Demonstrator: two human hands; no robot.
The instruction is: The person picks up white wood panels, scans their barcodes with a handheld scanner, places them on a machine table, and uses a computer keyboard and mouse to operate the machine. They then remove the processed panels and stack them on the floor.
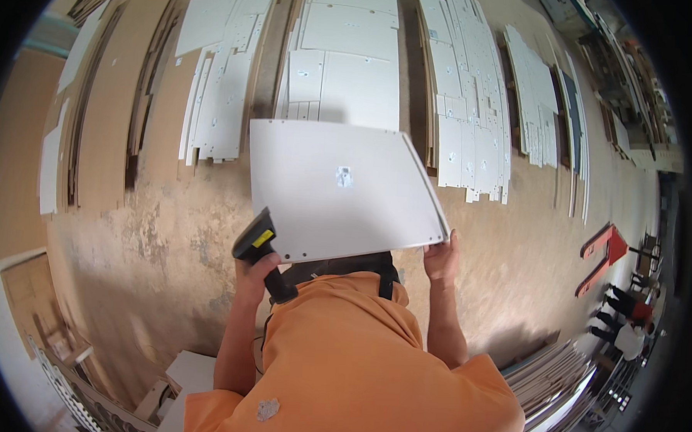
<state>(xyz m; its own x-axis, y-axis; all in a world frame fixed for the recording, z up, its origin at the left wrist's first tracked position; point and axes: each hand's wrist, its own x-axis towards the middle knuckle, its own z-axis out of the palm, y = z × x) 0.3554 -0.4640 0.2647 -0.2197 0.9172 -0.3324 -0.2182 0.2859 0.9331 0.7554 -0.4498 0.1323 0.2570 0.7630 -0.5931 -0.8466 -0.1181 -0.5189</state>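
Observation:
A white rectangular board (pixel 308 199) with small dark holes along its edges is held in front of my body. A small printed label (pixel 344 176) sits near the middle of its face. My right hand (pixel 441 259) grips the board at its near right corner. My left hand (pixel 255 274) is closed around the handle of a black handheld barcode scanner (pixel 252 239) with a yellow sticker. That hand is also against the board's near left corner; whether its hidden fingers support the board I cannot tell.
Stacks of white panels (pixel 354 39) lie in rows ahead, several bearing labels. Brown boards (pixel 107 113) are piled to the left. At the right stands a red pallet jack (pixel 605 254), with people (pixel 627 325) beyond it. More panels (pixel 547 379) are stacked behind on the right.

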